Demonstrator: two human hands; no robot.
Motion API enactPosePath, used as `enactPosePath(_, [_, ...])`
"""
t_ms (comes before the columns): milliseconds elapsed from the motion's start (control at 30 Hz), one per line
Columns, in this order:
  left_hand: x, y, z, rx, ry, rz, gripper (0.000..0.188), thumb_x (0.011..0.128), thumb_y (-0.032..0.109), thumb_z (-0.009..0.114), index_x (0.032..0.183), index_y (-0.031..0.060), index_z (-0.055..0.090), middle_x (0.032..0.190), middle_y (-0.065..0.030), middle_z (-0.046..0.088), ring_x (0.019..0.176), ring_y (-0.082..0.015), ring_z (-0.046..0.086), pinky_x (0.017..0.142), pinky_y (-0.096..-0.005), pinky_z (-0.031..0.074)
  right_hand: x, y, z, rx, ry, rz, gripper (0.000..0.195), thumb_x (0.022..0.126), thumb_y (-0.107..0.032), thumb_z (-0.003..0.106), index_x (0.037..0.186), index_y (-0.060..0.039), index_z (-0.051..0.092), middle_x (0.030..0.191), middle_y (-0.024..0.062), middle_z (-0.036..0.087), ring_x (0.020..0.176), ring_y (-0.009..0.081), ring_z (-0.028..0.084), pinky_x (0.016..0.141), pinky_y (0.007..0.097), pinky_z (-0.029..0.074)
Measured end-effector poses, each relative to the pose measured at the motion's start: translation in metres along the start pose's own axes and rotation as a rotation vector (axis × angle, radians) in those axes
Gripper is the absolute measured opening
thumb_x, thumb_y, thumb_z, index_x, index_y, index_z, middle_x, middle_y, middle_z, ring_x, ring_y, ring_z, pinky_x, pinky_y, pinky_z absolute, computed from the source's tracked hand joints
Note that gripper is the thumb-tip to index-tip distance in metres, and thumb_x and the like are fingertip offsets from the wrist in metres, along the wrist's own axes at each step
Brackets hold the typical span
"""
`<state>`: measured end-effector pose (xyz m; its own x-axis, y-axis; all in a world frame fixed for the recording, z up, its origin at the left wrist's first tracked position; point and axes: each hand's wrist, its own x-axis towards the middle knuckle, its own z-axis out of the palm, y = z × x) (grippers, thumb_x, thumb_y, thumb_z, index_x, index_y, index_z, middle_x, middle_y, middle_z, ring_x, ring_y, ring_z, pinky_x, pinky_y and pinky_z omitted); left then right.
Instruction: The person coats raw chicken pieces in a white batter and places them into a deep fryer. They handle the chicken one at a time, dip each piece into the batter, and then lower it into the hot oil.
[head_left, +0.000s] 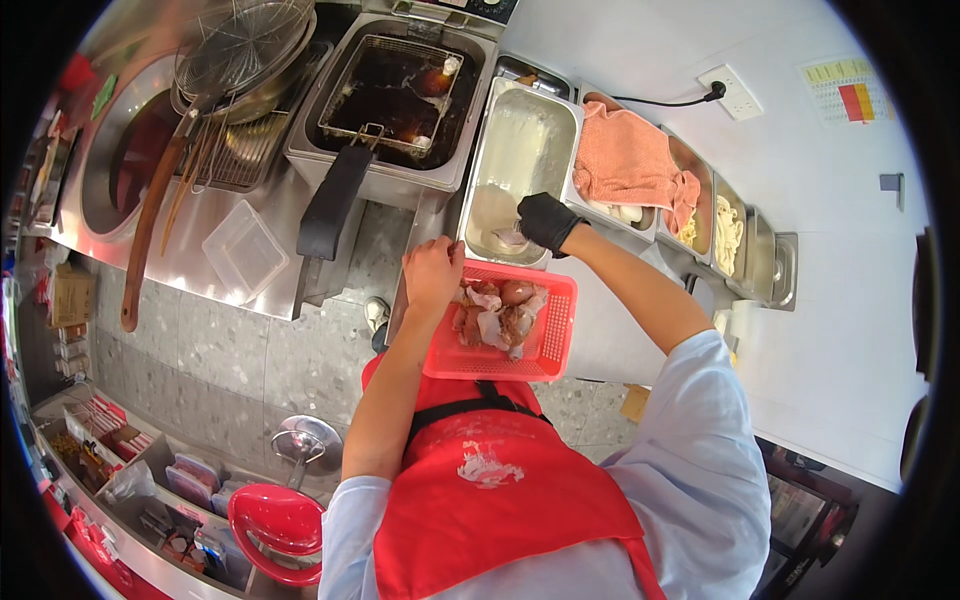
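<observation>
My right hand (551, 223), in a black glove, reaches into a steel pan (521, 165) with a pale, wet batter-like coating. Its fingers close on one end of a raw chicken piece (508, 238) near the pan's front end. My bare left hand (435, 274) has its fingers curled at the pan's front left corner, beside a red plastic basket (555, 360). Whether those fingers grip the rim is hidden. Several raw chicken pieces (499, 315) lie in the basket, directly in front of my red apron (495, 495).
Left of the pan, a deep fryer (300, 161) holds dark oil and a wire basket with browned pieces (435, 81); its black handle (334, 202) projects forward. A clear plastic container (246, 251) sits on the steel counter. Rightward, an orange towel (626, 157) covers food pans. A red stool (274, 525) stands behind left.
</observation>
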<state>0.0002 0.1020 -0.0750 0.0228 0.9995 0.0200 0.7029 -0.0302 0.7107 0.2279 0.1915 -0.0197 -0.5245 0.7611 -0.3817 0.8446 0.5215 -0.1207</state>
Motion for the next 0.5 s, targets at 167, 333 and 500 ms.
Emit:
enactPosePath(167, [-0.001,0.000,0.001,-0.007,0.010,-0.001,0.023,0.089,0.028,0.061,0.082,0.0058,0.064,0.083,-0.0122,0.068,0.081,-0.0344,0.064,0.076,-0.0481,0.044,0.005,0.036,-0.004,-0.129,-0.047,-0.216,0.015,0.078,-0.018,0.062,0.079,-0.0057,0.071,0.079,0.0172,0.068,0.079,0.0320,0.068,0.073,0.0397,0.054])
enactPosePath(333, [0.000,0.001,-0.001,-0.007,0.017,-0.005,0.023,0.089,0.027,0.062,0.082,0.0048,0.065,0.084,-0.0130,0.068,0.081,-0.0357,0.064,0.074,-0.0485,0.044,0.010,0.030,0.002,0.911,-0.295,0.455,0.032,0.094,-0.027,0.054,0.086,-0.0014,0.070,0.075,0.0073,0.065,0.053,0.0242,0.061,0.036,0.0376,0.046])
enactPosePath(500, [-0.001,0.001,-0.002,0.004,0.007,-0.016,0.023,0.089,0.027,0.062,0.084,0.0049,0.066,0.084,-0.0131,0.068,0.081,-0.0356,0.064,0.075,-0.0485,0.045,0.020,0.011,0.052,0.111,0.197,0.279,0.019,0.080,-0.014,0.058,0.088,0.0001,0.068,0.089,0.0225,0.067,0.088,0.0378,0.066,0.082,0.0428,0.052])
